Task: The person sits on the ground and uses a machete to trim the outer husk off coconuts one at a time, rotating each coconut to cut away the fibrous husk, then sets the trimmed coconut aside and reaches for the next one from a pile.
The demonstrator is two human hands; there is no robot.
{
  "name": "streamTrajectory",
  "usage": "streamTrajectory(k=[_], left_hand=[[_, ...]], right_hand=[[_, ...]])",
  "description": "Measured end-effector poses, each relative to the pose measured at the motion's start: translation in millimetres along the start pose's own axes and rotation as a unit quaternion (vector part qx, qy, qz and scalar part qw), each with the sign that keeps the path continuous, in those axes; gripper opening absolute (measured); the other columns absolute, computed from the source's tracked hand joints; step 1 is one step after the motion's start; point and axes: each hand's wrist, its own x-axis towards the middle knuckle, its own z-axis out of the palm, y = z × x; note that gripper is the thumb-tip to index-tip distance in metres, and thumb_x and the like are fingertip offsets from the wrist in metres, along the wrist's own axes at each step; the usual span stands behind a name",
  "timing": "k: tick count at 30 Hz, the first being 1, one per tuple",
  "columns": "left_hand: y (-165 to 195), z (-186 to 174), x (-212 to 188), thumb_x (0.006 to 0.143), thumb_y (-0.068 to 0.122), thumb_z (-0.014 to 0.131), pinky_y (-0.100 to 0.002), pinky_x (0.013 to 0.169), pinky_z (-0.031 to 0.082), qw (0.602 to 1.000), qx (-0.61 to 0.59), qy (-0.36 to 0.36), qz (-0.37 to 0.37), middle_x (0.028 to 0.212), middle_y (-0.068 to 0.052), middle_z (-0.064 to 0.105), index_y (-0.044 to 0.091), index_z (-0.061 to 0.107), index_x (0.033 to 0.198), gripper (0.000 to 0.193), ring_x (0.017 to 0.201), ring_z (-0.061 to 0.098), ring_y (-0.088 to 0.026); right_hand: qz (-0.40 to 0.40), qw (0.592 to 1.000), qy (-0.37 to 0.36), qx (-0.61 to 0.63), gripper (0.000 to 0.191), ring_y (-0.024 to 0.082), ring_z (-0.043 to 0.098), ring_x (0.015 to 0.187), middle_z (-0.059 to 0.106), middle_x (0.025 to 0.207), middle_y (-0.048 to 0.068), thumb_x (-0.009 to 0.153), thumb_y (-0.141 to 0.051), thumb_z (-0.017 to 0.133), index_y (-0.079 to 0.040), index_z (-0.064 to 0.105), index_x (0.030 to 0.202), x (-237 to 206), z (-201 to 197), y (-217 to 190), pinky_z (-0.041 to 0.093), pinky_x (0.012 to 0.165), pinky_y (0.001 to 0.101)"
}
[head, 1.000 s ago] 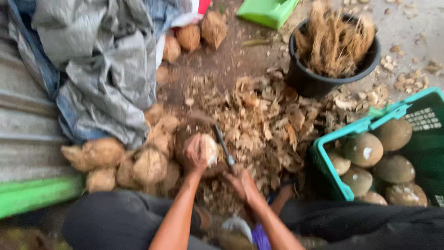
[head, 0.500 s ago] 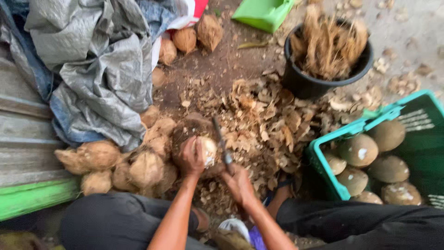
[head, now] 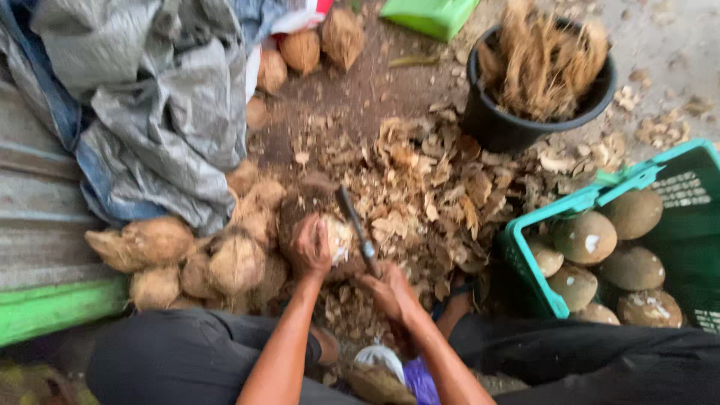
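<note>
My left hand [head: 309,246] grips a partly peeled coconut [head: 339,238], its pale flesh showing, resting on a low wooden block [head: 296,206]. In my right hand [head: 386,289] is a dark-bladed knife [head: 355,227]; the blade points away from me and lies against the coconut's right side. Brown husk chips [head: 435,187] cover the ground just beyond both hands.
Unpeeled brown coconuts [head: 187,255] are piled at my left, with more [head: 300,49] further back. A grey tarp [head: 142,97] drapes the left side. A black bucket [head: 499,124] of husk fibre stands ahead right. A green crate [head: 562,202] at right holds several peeled coconuts [head: 585,236].
The knife and my right hand have shifted slightly against the coconut between frames; my left hand keeps its hold. The view has drifted a little.
</note>
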Motion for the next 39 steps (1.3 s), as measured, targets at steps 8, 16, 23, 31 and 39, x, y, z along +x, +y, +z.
streamTrajectory(k=[8, 16, 23, 31, 39], left_hand=[[-3, -1, 1, 0.106, 0.038, 0.048, -0.048, 0.094, 0.053, 1.0, -0.027, -0.012, 0.002, 0.116, -0.024, 0.07, -0.003, 0.069, 0.117, 0.048, 0.109, 0.066, -0.041], [6, -3, 2, 0.107, 0.035, 0.05, -0.051, 0.095, 0.05, 1.0, -0.011, 0.007, 0.018, 0.116, -0.025, 0.071, -0.003, 0.07, 0.116, 0.044, 0.109, 0.064, -0.045], [4, -3, -2, 0.105, 0.035, 0.052, -0.049, 0.094, 0.051, 1.0, -0.003, 0.018, -0.001, 0.114, -0.024, 0.071, -0.002, 0.07, 0.115, 0.042, 0.108, 0.064, -0.044], [3, 1, -2, 0.101, 0.038, 0.054, -0.049, 0.092, 0.05, 1.0, 0.016, 0.007, -0.024, 0.113, -0.024, 0.07, -0.001, 0.07, 0.116, 0.044, 0.106, 0.064, -0.044], [0, -2, 0, 0.106, 0.04, 0.052, -0.05, 0.101, 0.048, 1.0, 0.003, -0.002, 0.012, 0.117, -0.022, 0.072, 0.0, 0.071, 0.114, 0.045, 0.109, 0.066, -0.041]], right_hand=[[-0.041, 0.993, 0.029, 0.105, 0.038, 0.015, 0.041, 0.053, 0.05, 0.06, 0.006, 0.097, -0.029, 0.07, -0.004, 0.057, 0.072, 1, 12, -6, 0.035, 0.05, 0.0367], [-0.02, 0.998, 0.054, -0.009, 0.043, 0.019, 0.046, 0.059, 0.05, 0.061, 0.01, 0.091, -0.036, 0.072, 0.0, 0.054, 0.076, 18, 9, 34, 0.041, 0.055, 0.0406], [-0.043, 0.993, 0.088, 0.062, 0.021, 0.018, 0.052, 0.058, 0.057, 0.062, 0.006, 0.087, -0.024, 0.066, -0.003, 0.064, 0.084, 11, 26, 34, 0.044, 0.054, 0.0387], [-0.001, 0.997, -0.038, 0.07, 0.023, 0.014, 0.056, 0.05, 0.061, 0.06, 0.004, 0.088, -0.02, 0.073, -0.004, 0.061, 0.077, 15, 18, 23, 0.045, 0.048, 0.0357], [0.024, 0.971, 0.009, 0.239, 0.033, 0.011, 0.046, 0.043, 0.051, 0.054, 0.001, 0.094, -0.02, 0.07, -0.008, 0.053, 0.068, -11, -13, -16, 0.034, 0.041, 0.0333]])
